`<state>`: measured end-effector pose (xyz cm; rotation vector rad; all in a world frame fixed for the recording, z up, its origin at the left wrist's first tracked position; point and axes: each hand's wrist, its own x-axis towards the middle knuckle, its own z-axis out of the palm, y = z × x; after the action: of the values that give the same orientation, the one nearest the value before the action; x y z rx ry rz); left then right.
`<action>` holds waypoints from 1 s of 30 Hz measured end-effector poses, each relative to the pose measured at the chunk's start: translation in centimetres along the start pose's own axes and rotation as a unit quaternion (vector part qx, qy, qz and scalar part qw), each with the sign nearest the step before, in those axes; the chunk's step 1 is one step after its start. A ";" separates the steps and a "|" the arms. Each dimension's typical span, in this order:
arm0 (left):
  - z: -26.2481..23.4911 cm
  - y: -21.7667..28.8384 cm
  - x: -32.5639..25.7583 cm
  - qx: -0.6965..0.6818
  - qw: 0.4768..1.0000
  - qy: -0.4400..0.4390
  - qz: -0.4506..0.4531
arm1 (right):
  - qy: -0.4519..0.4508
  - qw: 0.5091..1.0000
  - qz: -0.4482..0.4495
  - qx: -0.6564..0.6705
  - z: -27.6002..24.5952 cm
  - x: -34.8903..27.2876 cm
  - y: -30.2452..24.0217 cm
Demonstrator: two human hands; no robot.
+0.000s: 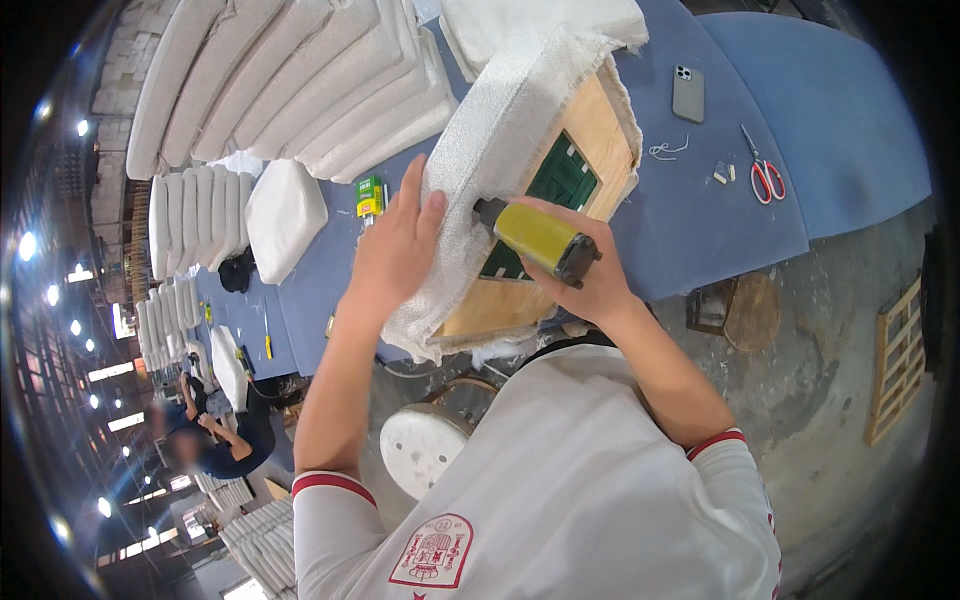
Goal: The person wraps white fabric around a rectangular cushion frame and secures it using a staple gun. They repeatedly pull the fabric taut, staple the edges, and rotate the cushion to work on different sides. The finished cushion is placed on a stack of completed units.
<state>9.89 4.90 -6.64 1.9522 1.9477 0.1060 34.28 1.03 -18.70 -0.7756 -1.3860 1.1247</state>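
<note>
A seat cushion [465,165] in whitish woven fabric stands tilted on the blue table, its plywood underside [590,110] toward me. Green webbing [562,180] shows through the opening in the plywood. The fabric wraps over the board's rim with frayed edges. My left hand [395,240] lies against the cushion's left side, its fingers stretched out. A staple gun [540,240] with a yellow-green body and black ends is gripped in my right hand [595,265]. Its nose points left, at the fabric along the board's edge; I cannot tell whether it touches.
Rows of pale cushions [290,80] stand at the far left. A green-and-yellow box [370,197] lies beyond my left hand. Right on the table [690,230] are a phone [688,93], string and red-handled scissors [765,175]. Stools [420,450] stand below; another person [225,440] works left.
</note>
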 end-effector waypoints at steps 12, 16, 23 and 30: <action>0.6 -0.8 -3.5 0.089 0.986 0.038 0.133 | -0.011 1.000 0.028 0.006 2.0 -1.8 -1.6; 0.5 -1.0 -3.6 0.081 0.985 0.036 0.151 | -0.014 1.000 0.002 -0.004 2.2 -1.9 -1.6; 0.7 -0.9 -3.9 0.077 0.987 0.022 0.142 | -0.039 0.998 -0.009 -0.041 3.1 -2.9 -1.4; 0.5 -1.0 -4.1 0.101 0.983 0.048 0.147 | -0.074 0.997 0.020 -0.020 3.7 -3.1 -2.2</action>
<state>8.92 0.78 -6.60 2.4021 1.7722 0.0835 31.48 -3.31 -17.39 -0.7646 -1.5274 1.2089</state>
